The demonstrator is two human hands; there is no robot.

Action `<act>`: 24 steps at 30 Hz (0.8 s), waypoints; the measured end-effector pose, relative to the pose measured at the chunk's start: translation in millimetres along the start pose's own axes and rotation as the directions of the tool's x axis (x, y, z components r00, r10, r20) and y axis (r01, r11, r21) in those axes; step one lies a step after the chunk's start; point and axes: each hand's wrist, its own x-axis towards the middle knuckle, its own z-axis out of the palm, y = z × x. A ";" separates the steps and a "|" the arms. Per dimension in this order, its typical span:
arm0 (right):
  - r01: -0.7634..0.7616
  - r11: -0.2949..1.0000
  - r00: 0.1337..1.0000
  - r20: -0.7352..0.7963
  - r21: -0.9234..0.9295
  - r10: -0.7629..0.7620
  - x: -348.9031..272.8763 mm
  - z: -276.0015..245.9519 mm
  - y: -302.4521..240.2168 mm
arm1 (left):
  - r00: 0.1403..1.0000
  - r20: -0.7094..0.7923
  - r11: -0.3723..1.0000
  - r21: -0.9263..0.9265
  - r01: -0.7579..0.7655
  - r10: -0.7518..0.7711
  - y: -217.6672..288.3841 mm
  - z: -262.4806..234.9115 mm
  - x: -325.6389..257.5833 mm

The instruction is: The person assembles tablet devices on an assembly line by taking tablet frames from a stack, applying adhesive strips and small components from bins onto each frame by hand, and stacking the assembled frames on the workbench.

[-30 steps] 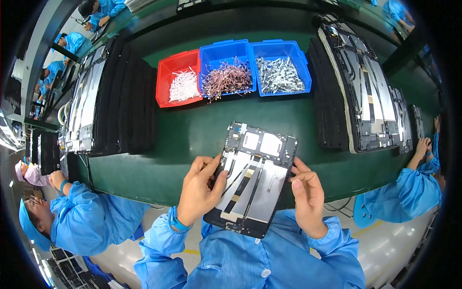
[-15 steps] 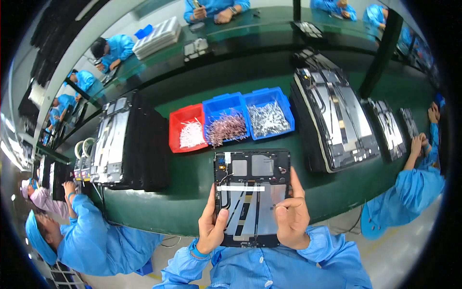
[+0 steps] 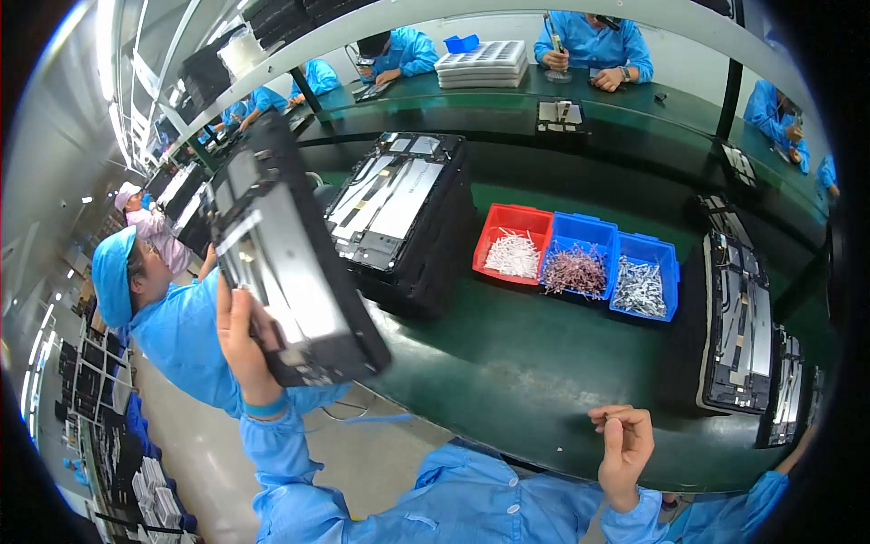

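Observation:
My left hand is raised at the left and grips an opened tablet, its inner parts bared. The tablet stands tilted and smeared by motion, with a pale strip across its silver plates. It hangs in front of a stack of similar tablets and hides part of it. Over the table's front edge, my right hand is apart from the tablet, fingers curled toward the thumb in a pinch. Whatever may be between those fingertips is too small to make out.
On the green table, a red bin holds white strips; two blue bins hold brownish and silvery small pieces. Another tablet stack stands right. A co-worker in blue sits close at the left. A shelf rail crosses above.
Both hands held the tablet before me; now my left hand has carried it up and left, tilting it. My right hand has let go. The view has swung left.

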 end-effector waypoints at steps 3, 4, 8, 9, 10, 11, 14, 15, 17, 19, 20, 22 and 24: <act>-0.099 0.995 0.995 0.030 -0.010 0.100 7.0 0.8 6.1 | 0.992 -0.114 0.998 -0.048 0.039 -0.045 -11.5 -26.5 28.9; -0.120 0.992 0.991 0.055 -0.040 0.122 11.1 1.3 7.4 | 0.991 -0.081 0.995 -0.015 0.101 -0.102 -11.1 -25.3 39.9; -0.116 0.993 0.990 0.079 -0.018 0.117 21.6 14.9 7.6 | 0.970 0.142 0.969 0.179 0.170 -0.196 -27.9 -2.7 103.8; -0.106 0.994 0.990 0.087 -0.018 0.108 21.3 19.2 6.8 | 0.921 0.299 0.951 0.254 0.176 -0.250 -33.6 -6.2 132.9; -0.092 0.995 0.991 0.095 -0.028 0.094 21.1 21.5 8.5 | 0.897 0.321 0.930 0.302 0.208 -0.305 -39.2 11.3 150.0; -0.075 0.997 0.991 0.109 -0.026 0.078 20.5 22.6 9.3 | 0.855 0.406 0.931 0.300 0.208 -0.322 -49.9 15.2 172.4; -0.066 0.995 0.994 0.080 -0.078 0.073 16.1 16.0 11.0 | 0.792 0.460 0.887 0.410 0.213 -0.403 -48.0 62.6 187.8; -0.078 0.993 0.994 0.064 -0.088 0.083 13.6 13.2 11.1 | 0.780 0.451 0.870 0.435 0.232 -0.433 -54.0 70.4 192.1; -0.079 0.993 0.997 0.018 -0.090 0.081 11.5 8.0 14.3 | 0.758 0.470 0.868 0.425 0.255 -0.453 -62.8 76.6 195.3; -0.102 0.990 0.995 -0.011 -0.096 0.101 9.8 -0.9 17.5 | 0.769 0.432 0.852 0.448 0.270 -0.471 -69.7 79.7 193.4; -0.106 0.990 0.994 -0.019 -0.096 0.104 9.7 -4.2 18.9 | 0.764 0.439 0.852 0.449 0.270 -0.474 -74.3 80.4 196.3; -0.130 0.982 0.991 0.026 -0.139 0.134 11.2 -9.3 19.5 | 0.730 0.525 0.898 0.308 0.315 -0.437 -76.5 78.9 196.2; -0.130 0.979 0.990 0.034 -0.158 0.137 13.8 -8.5 23.3 | 0.750 0.512 0.877 0.442 0.186 -0.418 -71.6 82.1 197.7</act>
